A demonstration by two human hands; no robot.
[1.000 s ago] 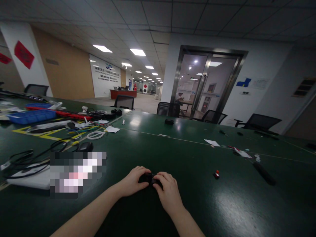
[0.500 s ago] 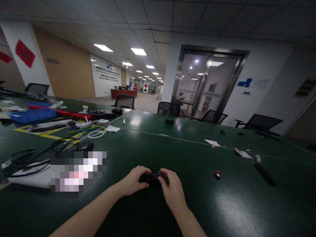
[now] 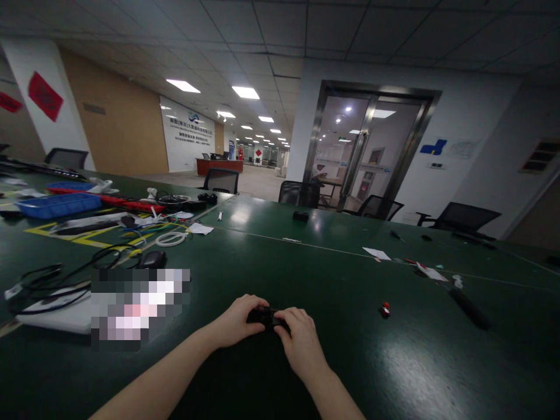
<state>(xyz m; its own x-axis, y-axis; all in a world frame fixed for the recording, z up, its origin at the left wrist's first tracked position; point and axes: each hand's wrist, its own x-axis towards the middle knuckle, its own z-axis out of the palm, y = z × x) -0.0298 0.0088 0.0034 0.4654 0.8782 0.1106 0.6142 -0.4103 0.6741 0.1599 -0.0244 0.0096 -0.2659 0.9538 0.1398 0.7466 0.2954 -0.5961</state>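
Observation:
Between my two hands, low over the dark green table [image 3: 245, 256], is a small black object [image 3: 265, 315]; its exact kind is too dark to make out. My left hand [image 3: 240, 319] is closed on its left end, thumb on the near side and fingers on the far side. My right hand [image 3: 301, 338] pinches the right end with thumb and index finger, the other fingers curled behind. Much of the object is hidden by the fingers. A small red and white piece [image 3: 385, 310] lies on the table to the right of my right hand.
At left are a white laptop-like slab [image 3: 56, 315], a black mouse [image 3: 153, 259], cables and a blue tray [image 3: 59, 204]. A black rod [image 3: 469, 308] lies at right, near paper scraps [image 3: 376, 253]. A black box [image 3: 300, 216] sits farther back.
My right hand has shifted slightly left and down, and its fingers have closed in from being more spread around the object's right end. My left hand has stayed in place.

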